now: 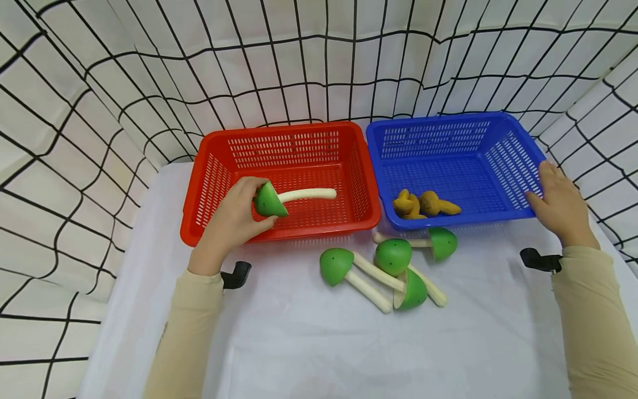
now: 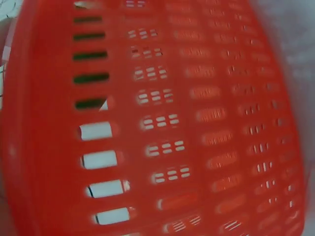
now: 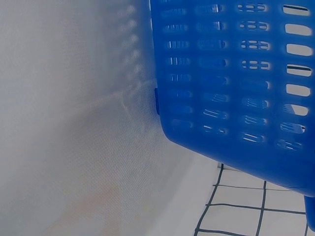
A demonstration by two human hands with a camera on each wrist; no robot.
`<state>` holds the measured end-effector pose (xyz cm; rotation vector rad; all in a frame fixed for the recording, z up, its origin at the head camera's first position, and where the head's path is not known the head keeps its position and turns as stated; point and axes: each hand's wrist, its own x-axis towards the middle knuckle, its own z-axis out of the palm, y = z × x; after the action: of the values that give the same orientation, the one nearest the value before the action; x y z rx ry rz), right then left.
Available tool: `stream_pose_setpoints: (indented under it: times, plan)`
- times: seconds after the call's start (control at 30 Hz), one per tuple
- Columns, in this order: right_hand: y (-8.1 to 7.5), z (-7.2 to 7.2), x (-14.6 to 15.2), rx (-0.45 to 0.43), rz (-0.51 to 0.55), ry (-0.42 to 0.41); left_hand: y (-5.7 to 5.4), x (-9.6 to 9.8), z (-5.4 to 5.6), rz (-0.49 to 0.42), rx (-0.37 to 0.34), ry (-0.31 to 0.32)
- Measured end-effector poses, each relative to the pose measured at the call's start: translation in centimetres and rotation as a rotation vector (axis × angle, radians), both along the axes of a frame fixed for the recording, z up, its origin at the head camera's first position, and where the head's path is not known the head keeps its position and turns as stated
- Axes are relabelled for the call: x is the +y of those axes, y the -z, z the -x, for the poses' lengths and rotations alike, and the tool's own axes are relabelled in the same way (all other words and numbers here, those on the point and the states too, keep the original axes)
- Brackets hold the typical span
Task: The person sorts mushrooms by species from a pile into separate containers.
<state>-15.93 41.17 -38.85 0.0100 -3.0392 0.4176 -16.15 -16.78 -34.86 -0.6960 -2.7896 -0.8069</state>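
Note:
My left hand [image 1: 234, 213] pinches a green-capped toy mushroom [image 1: 269, 200] by its cap, within the red basket's outline [image 1: 284, 235]. Its pale stem points right across the basket. The left wrist view is filled by the slotted red wall, with dark green showing through some slots. At the far right my right hand [image 1: 563, 205] grips the blue basket [image 1: 498, 217] by its right front corner, the thumb reaching inward over the rim. Part of its fingers is hidden in the head view. From the right wrist, the blue wall [image 3: 211, 88] shows, but no hand.
Several green-capped mushrooms [image 1: 336, 267] lie in a loose cluster on the white cloth [image 1: 309, 354], in front of the baskets. Brownish-yellow toy pieces [image 1: 431, 203] sit in the blue basket's front left. Black wire grid [image 1: 326, 61] stands behind and along both sides.

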Motion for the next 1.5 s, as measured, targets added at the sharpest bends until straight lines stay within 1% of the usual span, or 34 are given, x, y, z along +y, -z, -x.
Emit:
stream_pose_setpoints:
  times: [0.13, 0.27, 0.37, 0.5, 0.6, 0.7, 0.87, 0.97, 1.03, 1.2, 1.4, 1.5]
  plan:
    - [0.0, 0.0, 0.1, -0.002, -0.003, 0.004, -0.1, -0.1, 0.9, 0.038, -0.120, -0.036]
    - [0.1, 0.0, 0.0, 0.007, -0.001, 0.000, -0.1, -0.2, 1.5, 0.074, -0.217, -0.068]
    - [0.1, 0.0, -0.2, 0.011, 0.004, -0.002, 0.0, -0.3, 1.8, 0.096, -0.248, -0.075]
    - [0.0, 0.0, -0.2, 0.013, 0.003, -0.001, 0.4, -0.4, 2.0, 0.101, -0.255, -0.074]
    - [0.0, 0.1, -0.1, 0.011, -0.002, 0.001, 0.7, -0.5, 2.1, 0.096, -0.279, -0.079]
    - [0.0, 0.1, -0.1, 0.008, -0.002, 0.001, 1.1, -0.7, 2.3, 0.091, -0.325, -0.088]
    - [0.0, 0.1, -0.1, 0.006, 0.001, 0.003, 1.8, -1.1, 2.9, 0.053, -0.419, -0.077]
    - [0.0, 0.1, -0.1, 0.006, 0.003, 0.005, 2.0, -1.1, 3.1, 0.047, -0.460, -0.076]
    - [0.0, 0.1, -0.1, 0.007, 0.004, 0.003, 2.0, -1.0, 3.1, 0.051, -0.458, -0.083]
    - [0.0, 0.1, -0.2, 0.013, 0.002, -0.004, 1.8, -1.1, 2.8, 0.020, -0.413, -0.094]
    - [0.0, 0.0, -0.1, 0.020, -0.003, -0.006, 1.3, -1.2, 2.4, -0.019, -0.399, -0.089]
    - [0.1, 0.0, -0.1, 0.024, -0.001, -0.007, 1.2, -1.2, 2.3, -0.024, -0.376, -0.086]
